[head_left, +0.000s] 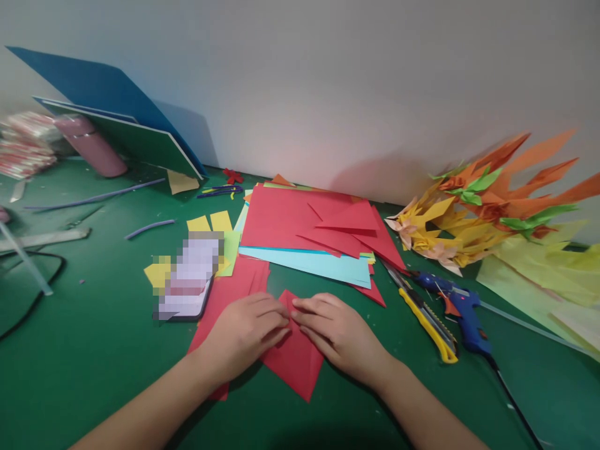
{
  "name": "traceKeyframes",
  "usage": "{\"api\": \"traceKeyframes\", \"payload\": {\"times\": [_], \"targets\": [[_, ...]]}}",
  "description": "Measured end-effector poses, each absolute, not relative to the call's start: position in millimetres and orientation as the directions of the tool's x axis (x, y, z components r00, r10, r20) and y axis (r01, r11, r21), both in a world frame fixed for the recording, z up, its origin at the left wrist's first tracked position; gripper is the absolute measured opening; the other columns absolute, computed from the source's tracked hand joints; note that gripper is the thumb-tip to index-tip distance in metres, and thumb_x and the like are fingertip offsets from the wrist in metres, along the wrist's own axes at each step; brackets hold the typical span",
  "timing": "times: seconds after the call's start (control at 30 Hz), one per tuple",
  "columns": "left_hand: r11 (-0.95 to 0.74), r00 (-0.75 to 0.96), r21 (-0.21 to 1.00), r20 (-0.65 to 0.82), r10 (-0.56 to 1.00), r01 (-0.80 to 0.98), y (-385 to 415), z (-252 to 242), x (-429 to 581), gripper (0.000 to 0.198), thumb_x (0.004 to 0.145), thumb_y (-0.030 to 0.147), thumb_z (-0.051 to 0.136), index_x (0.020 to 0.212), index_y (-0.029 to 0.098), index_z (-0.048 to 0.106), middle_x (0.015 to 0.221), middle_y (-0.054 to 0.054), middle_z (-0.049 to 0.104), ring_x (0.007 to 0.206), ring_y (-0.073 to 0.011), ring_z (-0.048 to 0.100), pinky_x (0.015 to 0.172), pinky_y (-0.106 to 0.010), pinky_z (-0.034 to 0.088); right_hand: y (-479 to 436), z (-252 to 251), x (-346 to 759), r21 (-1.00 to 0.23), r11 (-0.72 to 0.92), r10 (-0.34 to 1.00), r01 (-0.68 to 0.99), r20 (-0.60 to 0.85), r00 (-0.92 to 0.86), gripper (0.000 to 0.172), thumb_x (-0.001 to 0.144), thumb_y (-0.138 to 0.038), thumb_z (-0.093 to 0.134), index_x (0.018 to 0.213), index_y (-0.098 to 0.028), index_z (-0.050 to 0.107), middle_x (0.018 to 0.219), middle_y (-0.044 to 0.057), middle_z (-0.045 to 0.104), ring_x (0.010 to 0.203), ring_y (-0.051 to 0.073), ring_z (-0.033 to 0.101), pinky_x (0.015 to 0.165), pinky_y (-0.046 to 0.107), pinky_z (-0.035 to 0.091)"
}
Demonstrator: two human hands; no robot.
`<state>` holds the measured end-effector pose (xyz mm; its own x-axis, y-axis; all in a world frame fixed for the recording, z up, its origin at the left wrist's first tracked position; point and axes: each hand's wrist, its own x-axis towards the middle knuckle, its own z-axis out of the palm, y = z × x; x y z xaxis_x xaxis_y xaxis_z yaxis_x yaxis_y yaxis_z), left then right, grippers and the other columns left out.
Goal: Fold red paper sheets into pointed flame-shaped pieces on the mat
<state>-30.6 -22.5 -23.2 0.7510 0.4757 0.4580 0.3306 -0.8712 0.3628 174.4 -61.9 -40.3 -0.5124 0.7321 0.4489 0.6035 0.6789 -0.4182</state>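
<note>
A folded piece of red paper (300, 369) lies on the green tabletop, with one corner pointing toward me. My left hand (250, 328) presses on its left side, fingers together near the upper middle. From the right, my right hand (340, 331) holds it down too, fingertips almost meeting those of the left. Both hands cover the paper's side edges, and the thumbs are partly hidden. More red sheets (239, 281) lie beside and under my left forearm. Just beyond my hands sits a stack of red paper (281, 215) with light blue paper (309, 265) at its front.
A phone (187, 281) lies left of my hands, among yellow paper squares (220, 220). To the right are a yellow cutter (426, 322), a blue glue gun (469, 319) with its cord, and orange and yellow paper flowers (487, 200). A pink bottle (94, 147) leans at the back left.
</note>
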Motion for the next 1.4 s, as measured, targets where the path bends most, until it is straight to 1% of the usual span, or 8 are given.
{"api": "traceKeyframes", "payload": {"times": [0.37, 0.57, 0.8, 0.93, 1.07, 1.2, 1.3, 1.4], "targets": [[-0.849, 0.730, 0.405, 0.455, 0.510, 0.340, -25.8, -25.3, -26.1, 0.030, 0.096, 0.021, 0.046, 0.075, 0.016, 0.067, 0.076, -0.005, 0.070, 0.072, -0.0156, 0.065, 0.068, -0.027, 0.056, -62.4, -37.6, 173.3, -0.382, 0.682, 0.727, 0.623, 0.439, -0.527, 0.032, 0.099, -0.021, 0.038, 0.107, -0.015, 0.068, 0.108, 0.012, 0.069, 0.090, 0.022, 0.059, 0.079, 0.038, 0.055], [-0.806, 0.637, 0.447, 0.503, 0.584, 0.387, -30.5, -26.7, -22.5, 0.022, 0.093, 0.021, 0.052, 0.079, 0.018, 0.069, 0.077, -0.003, 0.073, 0.072, -0.0160, 0.067, 0.070, -0.029, 0.056, -62.5, -37.9, 173.5, -0.397, 0.679, 0.730, 0.618, 0.457, -0.508, 0.032, 0.098, -0.021, 0.038, 0.105, -0.014, 0.069, 0.108, 0.012, 0.069, 0.089, 0.023, 0.060, 0.078, 0.040, 0.055], [-0.847, 0.707, 0.317, 0.467, 0.531, 0.427, -33.4, -29.8, -21.9, 0.031, 0.096, 0.018, 0.045, 0.073, 0.017, 0.067, 0.076, -0.004, 0.069, 0.071, -0.0155, 0.065, 0.067, -0.027, 0.057, -62.6, -39.5, 173.8, -0.400, 0.676, 0.733, 0.619, 0.451, -0.509, 0.031, 0.098, -0.021, 0.039, 0.108, -0.017, 0.068, 0.108, 0.012, 0.069, 0.090, 0.022, 0.059, 0.079, 0.040, 0.055], [-0.865, 0.730, 0.250, 0.463, 0.502, 0.436, -33.7, -32.6, -22.1, 0.032, 0.096, 0.016, 0.044, 0.072, 0.015, 0.066, 0.074, -0.005, 0.068, 0.070, -0.0163, 0.065, 0.067, -0.027, 0.057, -62.2, -38.8, 174.1, -0.404, 0.680, 0.730, 0.612, 0.449, -0.515, 0.029, 0.098, -0.020, 0.041, 0.105, -0.014, 0.068, 0.108, 0.012, 0.069, 0.089, 0.022, 0.059, 0.079, 0.039, 0.055], [-0.843, 0.774, 0.346, 0.356, 0.523, 0.411, -30.5, -22.7, -27.3, 0.031, 0.096, 0.022, 0.045, 0.079, 0.017, 0.070, 0.081, -0.006, 0.070, 0.076, -0.0178, 0.067, 0.070, -0.028, 0.056, -61.4, -37.7, 175.2, -0.411, 0.680, 0.731, 0.607, 0.441, -0.521, 0.029, 0.097, -0.019, 0.042, 0.106, -0.011, 0.068, 0.110, 0.013, 0.069, 0.090, 0.023, 0.059, 0.080, 0.038, 0.054], [-0.807, 0.851, 0.458, 0.178, 0.494, 0.373, -23.8, -3.7, -37.4, 0.032, 0.095, 0.018, 0.040, 0.089, 0.018, 0.072, 0.098, -0.007, 0.072, 0.088, -0.0183, 0.069, 0.082, -0.029, 0.055, -61.3, -37.5, 176.5, -0.426, 0.677, 0.735, 0.600, 0.431, -0.524, 0.028, 0.097, -0.019, 0.042, 0.108, -0.014, 0.067, 0.111, 0.012, 0.068, 0.091, 0.022, 0.059, 0.081, 0.040, 0.054], [-0.805, 0.876, 0.487, 0.151, 0.459, 0.338, -20.4, 4.4, -43.0, 0.033, 0.095, 0.019, 0.040, 0.096, 0.018, 0.072, 0.106, -0.007, 0.072, 0.094, -0.0189, 0.069, 0.086, -0.031, 0.056, -61.7, -38.4, 177.2, -0.435, 0.676, 0.736, 0.594, 0.433, -0.520, 0.028, 0.097, -0.019, 0.042, 0.109, -0.016, 0.067, 0.111, 0.012, 0.068, 0.090, 0.022, 0.059, 0.079, 0.041, 0.054], [-0.829, 0.890, 0.460, 0.156, 0.427, 0.317, -19.8, 5.5, -44.4, 0.034, 0.096, 0.018, 0.038, 0.100, 0.017, 0.072, 0.110, -0.008, 0.072, 0.098, -0.0202, 0.069, 0.088, -0.033, 0.055, -61.9, -39.0, 177.5, -0.438, 0.675, 0.738, 0.594, 0.432, -0.519, 0.028, 0.097, -0.019, 0.042, 0.110, -0.017, 0.067, 0.111, 0.012, 0.068, 0.090, 0.022, 0.059, 0.079, 0.041, 0.054]]}}
